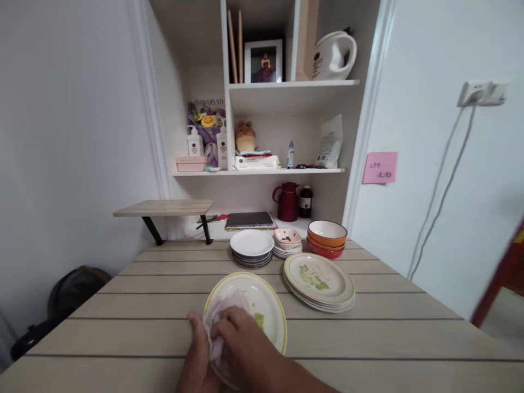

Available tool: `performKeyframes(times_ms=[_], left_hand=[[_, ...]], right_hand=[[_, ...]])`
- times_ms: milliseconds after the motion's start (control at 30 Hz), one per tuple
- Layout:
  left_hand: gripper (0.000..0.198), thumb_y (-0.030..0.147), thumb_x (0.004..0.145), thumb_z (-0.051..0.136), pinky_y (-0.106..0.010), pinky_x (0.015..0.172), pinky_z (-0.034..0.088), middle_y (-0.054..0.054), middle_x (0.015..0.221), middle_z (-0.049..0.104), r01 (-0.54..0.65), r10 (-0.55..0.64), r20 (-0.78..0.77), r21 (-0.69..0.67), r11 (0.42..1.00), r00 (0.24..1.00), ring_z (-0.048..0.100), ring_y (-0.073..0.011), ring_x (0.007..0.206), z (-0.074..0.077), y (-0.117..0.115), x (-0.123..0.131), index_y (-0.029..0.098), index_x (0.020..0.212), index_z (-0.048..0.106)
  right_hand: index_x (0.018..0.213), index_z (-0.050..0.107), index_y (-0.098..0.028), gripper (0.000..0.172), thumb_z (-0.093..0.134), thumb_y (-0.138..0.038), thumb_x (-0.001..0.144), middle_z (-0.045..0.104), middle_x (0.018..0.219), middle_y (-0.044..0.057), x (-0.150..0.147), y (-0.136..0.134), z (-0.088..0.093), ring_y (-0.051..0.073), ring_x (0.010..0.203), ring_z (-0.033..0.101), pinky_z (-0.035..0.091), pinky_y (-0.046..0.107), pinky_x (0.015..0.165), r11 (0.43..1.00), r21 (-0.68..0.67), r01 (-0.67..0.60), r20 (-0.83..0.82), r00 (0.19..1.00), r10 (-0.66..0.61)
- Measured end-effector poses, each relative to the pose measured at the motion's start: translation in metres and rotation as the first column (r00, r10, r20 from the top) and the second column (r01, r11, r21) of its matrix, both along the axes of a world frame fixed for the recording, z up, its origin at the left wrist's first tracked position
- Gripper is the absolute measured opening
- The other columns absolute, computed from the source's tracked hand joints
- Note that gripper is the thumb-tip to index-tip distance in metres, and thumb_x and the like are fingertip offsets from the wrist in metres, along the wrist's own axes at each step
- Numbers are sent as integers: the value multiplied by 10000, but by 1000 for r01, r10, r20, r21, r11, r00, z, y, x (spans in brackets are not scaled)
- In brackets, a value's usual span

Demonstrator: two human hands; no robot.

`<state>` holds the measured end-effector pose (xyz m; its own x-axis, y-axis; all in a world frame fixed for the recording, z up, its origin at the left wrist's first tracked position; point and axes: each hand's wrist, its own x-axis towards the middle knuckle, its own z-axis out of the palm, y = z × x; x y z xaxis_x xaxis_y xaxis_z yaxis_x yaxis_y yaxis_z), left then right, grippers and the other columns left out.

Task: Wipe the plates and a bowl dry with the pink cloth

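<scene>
A cream plate with a yellow rim and a green leaf print (266,305) lies on the wooden table near me. My right hand (241,344) presses a crumpled white cloth (223,314) onto the plate's left half, fingers closed over it. My left hand (198,355) grips the plate's near left edge, thumb up along the rim. Both forearms enter from the bottom edge.
Behind stand a stack of matching leaf-print plates (319,281), a stack of white plates (251,246), small patterned bowls (287,239) and orange bowls (326,237). Shelves at the back hold a red jug (286,201), bottles and a tablet (249,219). A low wooden riser (164,208) stands left.
</scene>
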<state>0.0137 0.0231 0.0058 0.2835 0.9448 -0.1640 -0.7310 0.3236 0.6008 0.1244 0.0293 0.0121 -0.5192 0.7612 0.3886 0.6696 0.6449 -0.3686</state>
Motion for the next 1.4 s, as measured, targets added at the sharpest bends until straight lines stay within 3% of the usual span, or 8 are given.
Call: performKeyframes(times_ms=[200, 367, 600, 933, 1100, 1200, 1300, 1400], left_hand=[[730, 684, 883, 320, -442, 1145, 290, -105, 1344, 608, 76, -80, 57, 79, 994, 995, 471, -259, 1332, -20, 18, 0, 250, 1468, 376], [722, 639, 896, 363, -491, 1134, 295, -163, 1359, 584, 74, -82, 130, 59, 995, 988, 482, -297, 1318, -18, 15, 7, 190, 1461, 388], [674, 588, 896, 445, -458, 1113, 352, -148, 1255, 664, -82, 82, -26, 14, 997, 996, 531, -300, 1272, 2, -9, -3, 161, 1416, 464], [510, 319, 846, 634, -463, 1128, 344, -96, 1233, 685, -70, 73, -43, 84, 994, 996, 487, -317, 1312, -13, 9, -9, 199, 1337, 561], [556, 295, 854, 629, -495, 1092, 388, -131, 1174, 709, -54, 54, -2, 24, 998, 999, 599, -310, 1190, -16, 11, -10, 153, 1378, 507], [588, 305, 869, 599, -471, 1113, 368, -112, 1225, 687, -73, 72, 20, 52, 996, 997, 595, -293, 1198, -15, 11, -15, 186, 1425, 451], [586, 363, 881, 565, -469, 1108, 378, -68, 1260, 670, -59, 60, -7, 68, 996, 998, 569, -294, 1231, -9, 7, -18, 262, 1441, 427], [596, 368, 865, 595, -492, 1078, 411, -60, 1258, 671, -44, 48, -60, 65, 997, 997, 565, -311, 1233, 6, -1, -20, 294, 1434, 434]], right_hand=[[1199, 563, -249, 323, 561, -221, 877, 587, 1260, 70, 27, 36, 41, 275, 1153, 479, 374, 430, 945, 982, 41, 183, 74, 980, -185], [1124, 586, -155, 278, 534, -178, 852, 551, 1303, 160, 65, 7, 19, 298, 1196, 474, 360, 428, 1008, 937, -23, 350, 119, 931, -345], [1129, 623, -193, 366, 616, -188, 763, 590, 1251, 117, 25, -36, 5, 294, 1138, 523, 415, 392, 972, 956, -238, 173, 175, 976, -133], [1400, 443, -268, 681, 690, -302, 766, 395, 1501, 87, 51, 7, 47, 265, 1344, 378, 303, 433, 1102, 912, -275, -305, -282, 932, 227], [1224, 611, -255, 417, 597, -412, 838, 404, 1481, 96, 90, 25, 39, 282, 1350, 377, 248, 486, 1136, 975, -193, 107, -646, 734, -209], [1323, 527, -249, 608, 680, -455, 771, 502, 1403, 121, 83, 27, 29, 305, 1300, 453, 296, 514, 1104, 879, -470, -81, -787, 488, -376], [1366, 485, -193, 667, 684, -448, 783, 615, 1284, 149, 59, 16, 20, 294, 1148, 598, 397, 487, 1024, 589, -490, -642, -868, 295, -400], [1225, 615, -141, 521, 661, -429, 793, 689, 1174, 144, 38, 4, 9, 282, 1097, 633, 411, 448, 1016, 340, -416, -843, -858, 241, -453]])
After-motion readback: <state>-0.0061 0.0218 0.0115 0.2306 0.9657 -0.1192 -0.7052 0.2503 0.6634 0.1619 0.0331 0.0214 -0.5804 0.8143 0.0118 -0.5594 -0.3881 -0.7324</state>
